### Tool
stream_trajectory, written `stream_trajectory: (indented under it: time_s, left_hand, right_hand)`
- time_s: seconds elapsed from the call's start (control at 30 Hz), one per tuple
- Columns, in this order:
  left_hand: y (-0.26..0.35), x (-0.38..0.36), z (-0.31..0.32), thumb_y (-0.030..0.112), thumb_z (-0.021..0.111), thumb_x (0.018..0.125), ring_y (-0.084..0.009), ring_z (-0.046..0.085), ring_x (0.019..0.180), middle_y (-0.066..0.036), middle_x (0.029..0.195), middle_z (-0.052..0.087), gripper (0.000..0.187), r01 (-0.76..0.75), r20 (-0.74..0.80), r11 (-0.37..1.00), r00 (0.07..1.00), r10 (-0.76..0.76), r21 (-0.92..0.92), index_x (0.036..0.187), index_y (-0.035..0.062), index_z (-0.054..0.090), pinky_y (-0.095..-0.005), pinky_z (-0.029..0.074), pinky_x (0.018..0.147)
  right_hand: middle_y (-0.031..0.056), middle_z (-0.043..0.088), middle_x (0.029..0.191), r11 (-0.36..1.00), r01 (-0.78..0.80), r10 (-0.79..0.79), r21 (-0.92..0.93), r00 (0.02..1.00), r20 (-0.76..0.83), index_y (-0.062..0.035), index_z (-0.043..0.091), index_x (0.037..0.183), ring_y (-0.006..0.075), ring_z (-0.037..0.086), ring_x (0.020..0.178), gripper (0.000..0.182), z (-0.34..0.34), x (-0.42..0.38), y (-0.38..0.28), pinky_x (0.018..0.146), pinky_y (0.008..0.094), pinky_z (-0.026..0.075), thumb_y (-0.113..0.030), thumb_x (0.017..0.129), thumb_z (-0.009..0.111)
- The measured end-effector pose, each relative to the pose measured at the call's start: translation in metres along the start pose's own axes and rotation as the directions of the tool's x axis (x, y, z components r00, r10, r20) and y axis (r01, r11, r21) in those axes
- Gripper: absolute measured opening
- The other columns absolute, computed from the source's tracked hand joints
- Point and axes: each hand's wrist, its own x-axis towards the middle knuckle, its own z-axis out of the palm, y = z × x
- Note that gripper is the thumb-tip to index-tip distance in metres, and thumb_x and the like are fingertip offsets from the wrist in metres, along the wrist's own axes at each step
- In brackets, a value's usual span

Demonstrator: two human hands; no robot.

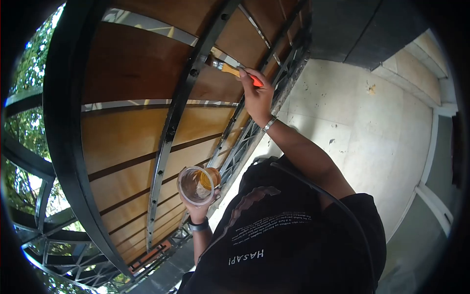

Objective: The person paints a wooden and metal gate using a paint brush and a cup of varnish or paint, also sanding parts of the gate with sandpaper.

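Brown wooden boards in a dark metal frame fill the left side, with green foliage beyond at far left; a pale floor spreads on the right. The right hand reaches far, forearm angled leftward, its grip pinching a paintbrush at the boards. Nearer, the left hand has its fingers around a clear cup, mouth tilted toward the camera.

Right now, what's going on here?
A person is brushing at wooden boards on a black metal frame. The right hand holds the brush, bristles up by a frame bar; the left hand holds a clear cup with amber liquid. Some boards look dark reddish-brown, others lighter.
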Motion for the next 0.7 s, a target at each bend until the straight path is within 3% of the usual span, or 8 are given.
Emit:
stream_trajectory:
  time_s: [0.13,0.2,0.27,0.37,0.4,0.47,0.57,0.7]
  left_hand:
    - [0.006,0.009,0.007,0.018,0.096,0.054,-0.0251,0.054,0.120,-0.013,0.131,0.051,0.109,-0.016,0.020,1.000,1.000,0.017,-0.023,0.141,0.0016,0.033,-0.0400,0.044,0.104]
    - [0.003,0.011,0.008,0.017,0.096,0.055,-0.0250,0.053,0.120,-0.014,0.131,0.051,0.108,-0.008,0.065,1.000,0.998,0.008,0.001,0.141,0.0013,0.033,-0.0400,0.044,0.105]
    - [0.003,0.011,0.011,0.017,0.095,0.055,-0.0251,0.054,0.119,-0.014,0.130,0.051,0.107,0.010,0.075,1.000,0.997,-0.009,-0.010,0.141,0.0009,0.033,-0.0400,0.043,0.105]
    - [0.004,0.014,0.015,0.017,0.095,0.055,-0.0254,0.054,0.119,-0.014,0.130,0.052,0.107,0.016,0.094,1.000,0.995,-0.018,0.021,0.141,0.0006,0.033,-0.0396,0.044,0.105]
    - [0.002,0.015,0.015,0.013,0.092,0.059,-0.0265,0.052,0.122,-0.014,0.134,0.049,0.105,-0.002,0.148,0.999,0.989,-0.003,0.035,0.143,0.0027,0.031,-0.0415,0.042,0.107]
    - [0.000,0.015,0.016,0.009,0.089,0.063,-0.0276,0.050,0.125,-0.015,0.138,0.047,0.103,-0.024,0.204,0.999,0.979,0.013,0.048,0.146,0.0047,0.029,-0.0435,0.040,0.109]
    - [0.003,0.013,0.017,0.010,0.089,0.064,-0.0272,0.050,0.125,-0.015,0.138,0.047,0.102,-0.040,0.174,0.998,0.984,0.030,0.053,0.146,0.0044,0.029,-0.0432,0.040,0.109]
    - [0.007,0.009,0.020,0.009,0.089,0.065,-0.0273,0.049,0.126,-0.014,0.138,0.047,0.101,-0.024,0.166,0.999,0.986,0.017,0.040,0.146,0.0038,0.029,-0.0432,0.040,0.109]
  right_hand:
    - [0.0107,0.070,0.097,0.978,-0.058,0.057,0.202,0.998,0.008,0.0058,0.064,0.108,0.0184,0.070,0.090,0.025,-0.004,-0.002,-0.017,0.079,0.0257,0.054,-0.017,0.096,0.063]
    - [0.0064,0.070,0.091,0.936,-0.151,0.141,0.319,0.989,0.052,0.0054,0.065,0.103,0.0135,0.067,0.090,0.021,-0.015,-0.006,-0.005,0.078,0.0246,0.055,-0.014,0.094,0.065]
    - [0.0085,0.070,0.097,0.922,-0.192,0.173,0.337,0.981,0.086,0.0061,0.064,0.104,0.0146,0.067,0.091,0.022,-0.016,-0.011,0.009,0.082,0.0263,0.056,-0.014,0.095,0.064]
    - [0.0115,0.069,0.097,0.901,-0.199,0.197,0.384,0.979,0.045,0.0066,0.062,0.107,0.0230,0.071,0.091,0.023,-0.012,-0.007,0.029,0.082,0.0285,0.055,-0.014,0.097,0.061]
    - [0.0115,0.069,0.097,0.901,-0.199,0.198,0.387,0.979,0.042,0.0066,0.062,0.107,0.0230,0.071,0.091,0.023,-0.015,-0.008,0.034,0.082,0.0285,0.055,-0.014,0.097,0.061]
    - [0.0085,0.070,0.100,0.976,-0.167,0.162,0.138,0.985,0.053,0.0056,0.066,0.103,0.0140,0.068,0.092,0.021,-0.030,-0.010,0.046,0.080,0.0256,0.054,-0.014,0.095,0.064]
    - [0.0084,0.070,0.100,0.982,-0.139,0.140,0.124,0.990,0.003,0.0050,0.066,0.104,0.0129,0.068,0.091,0.022,-0.049,-0.016,0.056,0.078,0.0242,0.053,-0.015,0.094,0.066]
    - [0.0077,0.071,0.097,0.966,-0.128,0.129,0.223,0.992,0.011,0.0051,0.066,0.104,0.0129,0.068,0.090,0.023,-0.031,-0.013,0.016,0.078,0.0236,0.053,-0.015,0.094,0.067]
